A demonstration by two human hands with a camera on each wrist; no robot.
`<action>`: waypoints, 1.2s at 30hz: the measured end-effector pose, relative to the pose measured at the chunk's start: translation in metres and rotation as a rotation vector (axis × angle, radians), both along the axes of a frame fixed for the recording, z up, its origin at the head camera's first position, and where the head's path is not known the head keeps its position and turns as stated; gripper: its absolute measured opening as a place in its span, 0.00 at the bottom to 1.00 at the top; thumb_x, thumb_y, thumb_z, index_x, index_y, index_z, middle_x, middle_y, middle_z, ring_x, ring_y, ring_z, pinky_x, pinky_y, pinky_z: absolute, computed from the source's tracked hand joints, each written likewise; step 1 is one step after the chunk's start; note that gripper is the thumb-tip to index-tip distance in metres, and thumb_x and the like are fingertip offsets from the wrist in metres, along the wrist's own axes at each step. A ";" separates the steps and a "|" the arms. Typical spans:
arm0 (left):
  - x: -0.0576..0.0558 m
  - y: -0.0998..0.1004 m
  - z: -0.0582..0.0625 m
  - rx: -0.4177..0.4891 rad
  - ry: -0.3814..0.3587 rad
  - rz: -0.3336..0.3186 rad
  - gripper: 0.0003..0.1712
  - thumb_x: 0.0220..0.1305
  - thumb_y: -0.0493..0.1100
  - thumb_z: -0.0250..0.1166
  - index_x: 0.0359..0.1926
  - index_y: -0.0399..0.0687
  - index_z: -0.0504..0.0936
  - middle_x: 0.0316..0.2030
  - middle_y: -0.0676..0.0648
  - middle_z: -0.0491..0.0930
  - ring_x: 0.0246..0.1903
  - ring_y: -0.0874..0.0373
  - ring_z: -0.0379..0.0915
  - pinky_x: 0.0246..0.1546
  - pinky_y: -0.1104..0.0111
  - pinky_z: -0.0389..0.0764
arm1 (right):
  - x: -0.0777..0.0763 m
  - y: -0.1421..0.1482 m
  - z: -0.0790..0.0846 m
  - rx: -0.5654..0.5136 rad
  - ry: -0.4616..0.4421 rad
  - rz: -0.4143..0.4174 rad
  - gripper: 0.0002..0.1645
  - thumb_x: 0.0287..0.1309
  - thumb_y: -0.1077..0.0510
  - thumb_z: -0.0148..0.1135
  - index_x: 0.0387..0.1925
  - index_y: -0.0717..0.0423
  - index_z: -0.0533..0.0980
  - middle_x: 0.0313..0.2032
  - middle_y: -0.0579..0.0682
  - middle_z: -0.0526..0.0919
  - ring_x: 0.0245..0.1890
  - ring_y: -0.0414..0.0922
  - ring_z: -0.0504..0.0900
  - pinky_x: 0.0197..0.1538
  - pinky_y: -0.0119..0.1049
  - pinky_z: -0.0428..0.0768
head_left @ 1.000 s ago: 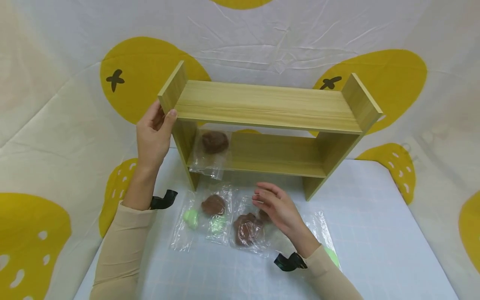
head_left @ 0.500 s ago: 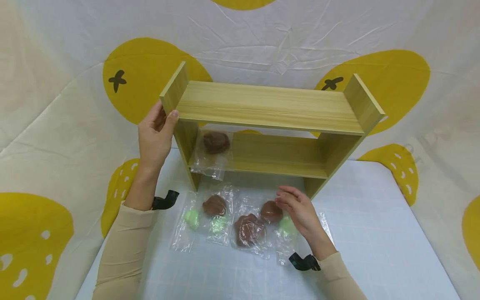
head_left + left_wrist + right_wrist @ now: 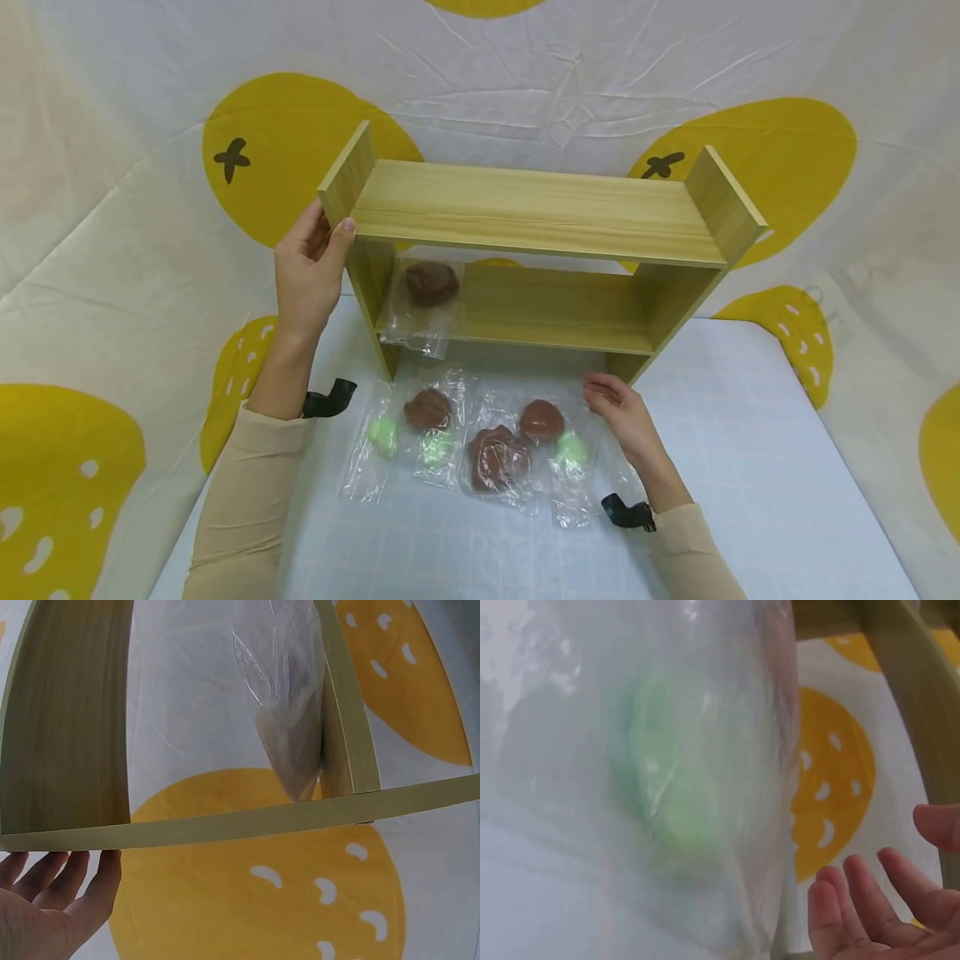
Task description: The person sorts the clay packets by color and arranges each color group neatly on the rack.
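At the left of a light wooden two-tier shelf (image 3: 536,212), my left hand (image 3: 307,267) holds the upper end of the side panel. Its thumb lies at the panel's front edge and its fingers (image 3: 97,896) touch the outer face. My right hand (image 3: 626,421) is over the table's right part, fingers loosely bent, nothing in them. Beside it lies a clear bag with a green lump (image 3: 572,452); a bagged green lump (image 3: 675,772) also looms close in the right wrist view. A brown ball-like lump (image 3: 542,421) is to the hand's left.
On the shelf's lower board, at left, sits a bagged dark brown lump (image 3: 431,284). In front of the shelf lie more clear bags with a knobbly brown lump (image 3: 497,458), another brown lump (image 3: 427,409) and a green lump (image 3: 383,437). A patterned cloth (image 3: 525,92) hangs behind.
My right hand has moved to the right, away from the brown lumps, uncovering the ball-like one and a green one. My left hand stays on the shelf panel.
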State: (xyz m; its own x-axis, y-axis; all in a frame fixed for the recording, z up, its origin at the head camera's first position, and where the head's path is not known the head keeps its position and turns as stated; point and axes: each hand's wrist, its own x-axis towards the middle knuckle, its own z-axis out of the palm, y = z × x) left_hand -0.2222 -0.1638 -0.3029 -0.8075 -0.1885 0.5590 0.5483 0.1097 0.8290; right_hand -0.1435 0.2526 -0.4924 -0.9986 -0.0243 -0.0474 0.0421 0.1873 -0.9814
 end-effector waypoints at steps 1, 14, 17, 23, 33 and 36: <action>0.000 0.000 0.000 0.001 -0.001 0.000 0.25 0.69 0.39 0.65 0.66 0.48 0.77 0.58 0.41 0.79 0.56 0.51 0.76 0.59 0.63 0.75 | 0.000 0.002 -0.001 0.021 -0.007 0.006 0.27 0.70 0.61 0.59 0.64 0.72 0.68 0.59 0.70 0.73 0.51 0.37 0.78 0.52 0.32 0.79; -0.001 0.000 0.001 0.000 -0.002 0.005 0.24 0.70 0.38 0.64 0.66 0.46 0.77 0.59 0.41 0.79 0.57 0.52 0.75 0.60 0.62 0.74 | 0.010 0.023 -0.002 0.261 -0.077 -0.011 0.25 0.71 0.58 0.59 0.61 0.72 0.71 0.54 0.70 0.77 0.52 0.61 0.80 0.49 0.38 0.82; 0.000 0.000 0.001 -0.007 -0.008 0.013 0.24 0.70 0.37 0.63 0.66 0.45 0.76 0.59 0.41 0.79 0.57 0.52 0.75 0.59 0.63 0.75 | 0.012 0.028 -0.004 0.267 -0.109 -0.005 0.26 0.71 0.57 0.58 0.61 0.72 0.70 0.51 0.68 0.79 0.47 0.58 0.83 0.49 0.43 0.83; 0.001 -0.001 0.002 -0.004 -0.011 0.015 0.24 0.70 0.37 0.63 0.66 0.46 0.77 0.59 0.41 0.79 0.56 0.52 0.76 0.58 0.63 0.75 | 0.014 0.030 -0.009 0.188 -0.234 0.042 0.26 0.73 0.55 0.57 0.60 0.73 0.68 0.39 0.65 0.85 0.30 0.53 0.86 0.37 0.41 0.86; -0.002 -0.004 -0.002 0.002 -0.015 0.013 0.24 0.70 0.38 0.64 0.66 0.46 0.77 0.58 0.42 0.79 0.57 0.52 0.76 0.59 0.63 0.75 | 0.021 0.024 -0.011 0.274 -0.323 0.029 0.32 0.71 0.48 0.59 0.63 0.69 0.67 0.32 0.58 0.86 0.21 0.51 0.84 0.28 0.42 0.85; -0.002 -0.006 -0.002 0.003 -0.015 0.019 0.24 0.70 0.38 0.64 0.66 0.46 0.77 0.58 0.42 0.79 0.57 0.52 0.75 0.59 0.63 0.75 | 0.023 0.023 -0.011 0.299 -0.330 0.039 0.30 0.71 0.48 0.58 0.61 0.68 0.69 0.31 0.57 0.86 0.21 0.51 0.84 0.28 0.42 0.85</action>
State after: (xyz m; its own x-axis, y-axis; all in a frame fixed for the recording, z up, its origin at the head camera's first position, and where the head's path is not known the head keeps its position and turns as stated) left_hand -0.2241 -0.1694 -0.3047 -0.8119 -0.2051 0.5466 0.5339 0.1176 0.8373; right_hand -0.1208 0.2759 -0.5031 -0.9275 0.0010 -0.3739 0.3308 0.4683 -0.8193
